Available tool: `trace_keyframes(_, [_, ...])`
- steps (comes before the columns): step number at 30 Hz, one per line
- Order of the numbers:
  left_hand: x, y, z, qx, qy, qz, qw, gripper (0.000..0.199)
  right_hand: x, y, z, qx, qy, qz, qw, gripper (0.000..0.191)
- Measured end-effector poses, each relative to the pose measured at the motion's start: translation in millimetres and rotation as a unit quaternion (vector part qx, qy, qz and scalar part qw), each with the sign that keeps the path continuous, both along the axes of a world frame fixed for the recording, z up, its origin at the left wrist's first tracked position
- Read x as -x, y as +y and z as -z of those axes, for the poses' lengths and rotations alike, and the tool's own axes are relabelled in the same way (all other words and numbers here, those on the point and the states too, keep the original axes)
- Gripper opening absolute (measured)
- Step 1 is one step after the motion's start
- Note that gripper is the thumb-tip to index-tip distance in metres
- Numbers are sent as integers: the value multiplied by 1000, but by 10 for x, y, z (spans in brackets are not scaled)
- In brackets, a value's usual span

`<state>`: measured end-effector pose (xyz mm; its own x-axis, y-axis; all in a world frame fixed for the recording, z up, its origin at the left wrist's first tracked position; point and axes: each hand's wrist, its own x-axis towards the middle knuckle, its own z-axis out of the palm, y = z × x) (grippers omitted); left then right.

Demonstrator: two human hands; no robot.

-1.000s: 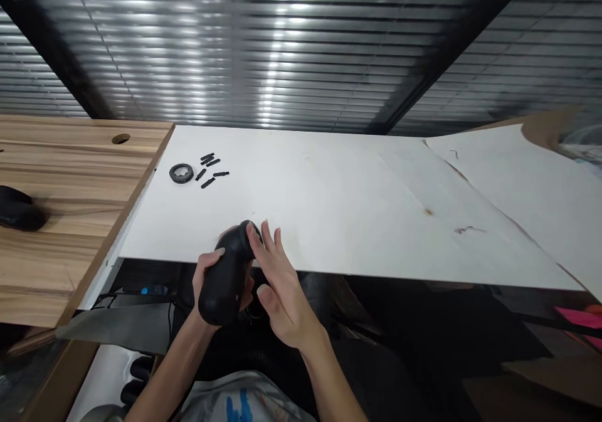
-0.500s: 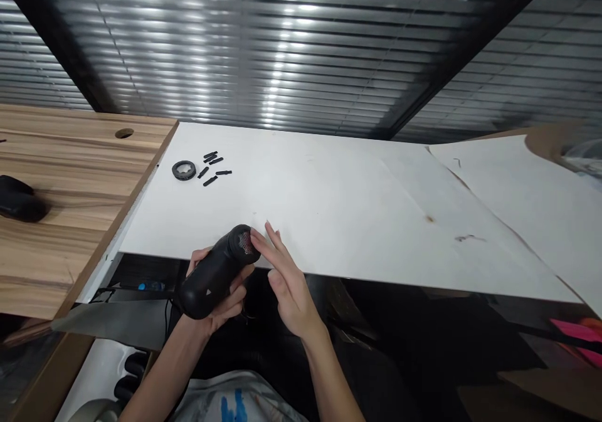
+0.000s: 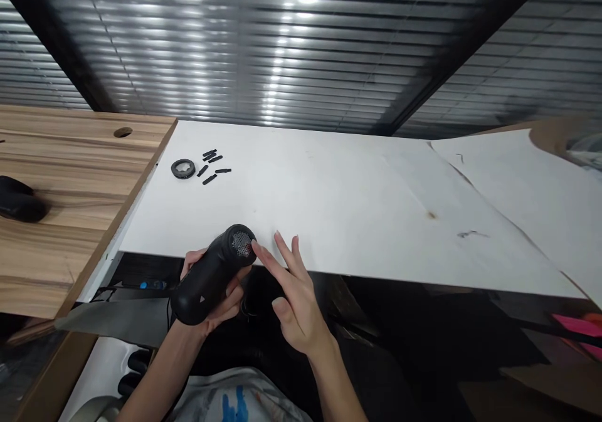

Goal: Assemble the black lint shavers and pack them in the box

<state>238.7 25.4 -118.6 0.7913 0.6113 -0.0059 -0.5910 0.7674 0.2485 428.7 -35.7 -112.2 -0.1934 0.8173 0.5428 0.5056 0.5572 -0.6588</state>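
Note:
A black fabric shaver (image 3: 207,284) with a round perforated metal head lies tilted over the near table edge, its head pointing up and right. My left hand (image 3: 226,312) is wrapped round its body from below, partly hidden behind it. My right hand (image 3: 298,300) is open with fingers spread. Its index fingertip is at the right rim of the perforated head; whether it touches cannot be told. On the white tabletop beyond lies a dark ring (image 3: 183,169), with several small black strips (image 3: 209,179) scattered beside it.
The white tabletop (image 3: 329,202) stretches right, with a small hex key (image 3: 459,158) near the far edge. To the left, a wood-grain table (image 3: 70,246) bears a black object (image 3: 21,199). Slatted metal blinds (image 3: 235,46) stand behind. A pink item (image 3: 576,326) shows at lower right.
My right hand has spread its fingers and drawn slightly to the right, uncovering more of the perforated head. The shaver has shifted slightly left in my left hand.

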Motion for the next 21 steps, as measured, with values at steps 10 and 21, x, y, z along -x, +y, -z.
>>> trace_keyframes(10, [-82,-137,-60,20,76,-16,997,50,-32,111,-228,-23,-76,-4,997,68])
trace_keyframes(21, [-113,-151,4,20,-8,-21,1000,52,-12,196,-62,11,-6,10,1000,65])
